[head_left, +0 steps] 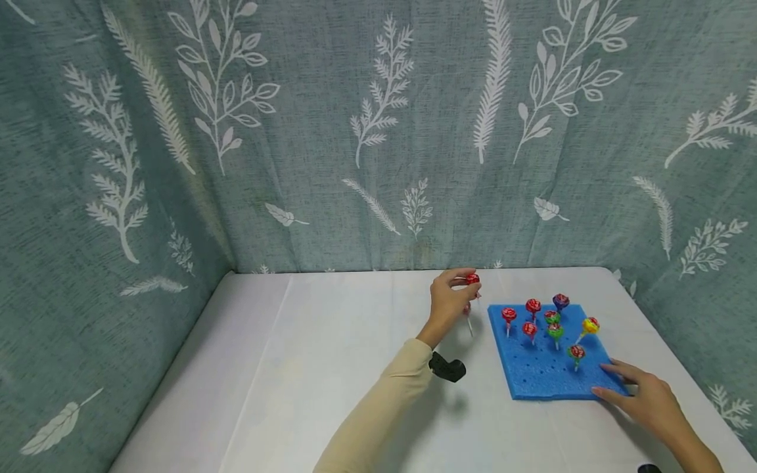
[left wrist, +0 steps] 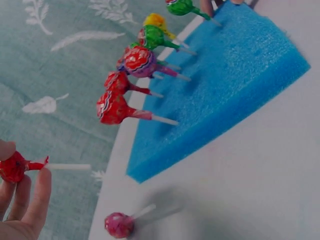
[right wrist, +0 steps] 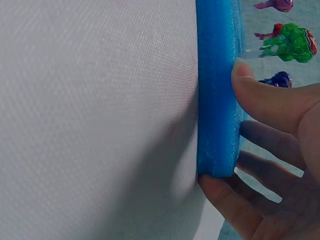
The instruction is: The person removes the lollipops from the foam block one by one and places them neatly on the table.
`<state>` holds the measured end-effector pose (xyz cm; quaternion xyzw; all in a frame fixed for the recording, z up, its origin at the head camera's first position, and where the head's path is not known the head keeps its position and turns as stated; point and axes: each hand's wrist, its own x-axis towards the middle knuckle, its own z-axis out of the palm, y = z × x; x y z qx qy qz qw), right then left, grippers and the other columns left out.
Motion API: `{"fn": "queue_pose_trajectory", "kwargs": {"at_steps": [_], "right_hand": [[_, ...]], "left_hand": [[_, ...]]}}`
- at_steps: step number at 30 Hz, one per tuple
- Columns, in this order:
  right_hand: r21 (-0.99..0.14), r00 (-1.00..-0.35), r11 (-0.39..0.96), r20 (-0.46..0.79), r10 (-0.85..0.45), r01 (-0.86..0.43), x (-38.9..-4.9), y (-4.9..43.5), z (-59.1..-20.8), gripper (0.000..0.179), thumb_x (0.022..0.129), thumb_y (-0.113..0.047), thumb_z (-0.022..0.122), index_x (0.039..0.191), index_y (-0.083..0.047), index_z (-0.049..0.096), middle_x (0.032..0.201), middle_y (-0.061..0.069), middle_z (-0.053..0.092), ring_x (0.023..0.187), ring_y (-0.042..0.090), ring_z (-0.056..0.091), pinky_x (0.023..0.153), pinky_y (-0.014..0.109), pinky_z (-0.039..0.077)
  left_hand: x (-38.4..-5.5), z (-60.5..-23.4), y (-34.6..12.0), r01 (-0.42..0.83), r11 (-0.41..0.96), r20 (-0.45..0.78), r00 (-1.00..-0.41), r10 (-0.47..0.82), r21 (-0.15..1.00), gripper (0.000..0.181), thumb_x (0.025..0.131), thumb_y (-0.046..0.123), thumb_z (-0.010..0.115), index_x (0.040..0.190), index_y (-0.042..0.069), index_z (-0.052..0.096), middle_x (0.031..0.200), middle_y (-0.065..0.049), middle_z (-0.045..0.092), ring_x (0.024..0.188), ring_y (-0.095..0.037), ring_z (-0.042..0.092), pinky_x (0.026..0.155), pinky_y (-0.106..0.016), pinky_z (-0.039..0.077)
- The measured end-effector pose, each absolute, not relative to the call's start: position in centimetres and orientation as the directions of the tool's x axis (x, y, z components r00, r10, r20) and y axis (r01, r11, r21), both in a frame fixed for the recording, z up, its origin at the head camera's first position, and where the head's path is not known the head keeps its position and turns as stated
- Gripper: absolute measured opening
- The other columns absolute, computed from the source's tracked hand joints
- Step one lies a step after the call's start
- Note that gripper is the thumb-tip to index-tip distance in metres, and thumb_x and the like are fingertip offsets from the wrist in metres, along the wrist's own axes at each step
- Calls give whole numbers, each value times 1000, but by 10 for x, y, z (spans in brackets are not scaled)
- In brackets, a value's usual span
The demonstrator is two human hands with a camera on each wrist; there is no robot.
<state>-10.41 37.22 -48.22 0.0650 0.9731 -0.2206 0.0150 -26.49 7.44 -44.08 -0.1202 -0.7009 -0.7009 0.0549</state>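
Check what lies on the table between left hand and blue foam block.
One loose pink-wrapped lollipop lies on the white tabletop between the left hand and the blue foam block in the head view.

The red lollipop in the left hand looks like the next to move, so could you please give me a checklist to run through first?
1. Red lollipop held: ok, the left hand has it by its wrapped head.
2. Stick free: ok, its white end points clear of the fingers.
3. Blue foam board steadied: ok, the right hand holds its near right corner.
4. Free holes: ok, several show among and in front of the standing lollipops.
5. Stick over a hole: not ok, it is off the board's left side.
6. Stick fits a hole: cannot tell, the holes look too small to judge.
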Motion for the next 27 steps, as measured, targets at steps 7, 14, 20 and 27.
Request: {"fn": "queue_pose_trajectory", "kwargs": {"at_steps": [7,14,20,27], "right_hand": [[-436,-996,896,-11,88,84,-102,373,-483,74,75,-49,74,118,10,59,125,36,48,99,52,55,72,58,47],[-433,-993,893,-34,117,120,-100,374,-484,78,75,-52,73,119,10,58,125,36,47,100,52,54,70,58,47],[-440,-993,890,-26,119,118,-102,374,-486,78,75,-52,73,120,10,57,126,36,46,100,53,54,70,58,47],[-441,-991,887,-46,128,136,-104,374,-486,80,77,-53,71,122,11,55,128,37,45,102,54,52,72,60,47]], "left_hand": [[-266,-442,66,227,-27,229,-970,85,973,22,81,3,73,102,9,73,100,-3,61,91,-19,64,63,-26,56],[-267,-445,63,237,16,236,-970,62,971,20,80,7,74,101,9,73,101,-6,64,88,-20,63,64,-30,56],[-268,-445,59,219,-21,220,-973,67,975,23,81,2,72,104,0,70,104,-18,64,91,-31,62,67,-46,56],[-253,-423,49,180,-44,183,-979,89,983,23,82,-4,68,105,-5,68,102,-25,63,88,-32,63,70,-50,54]]}}
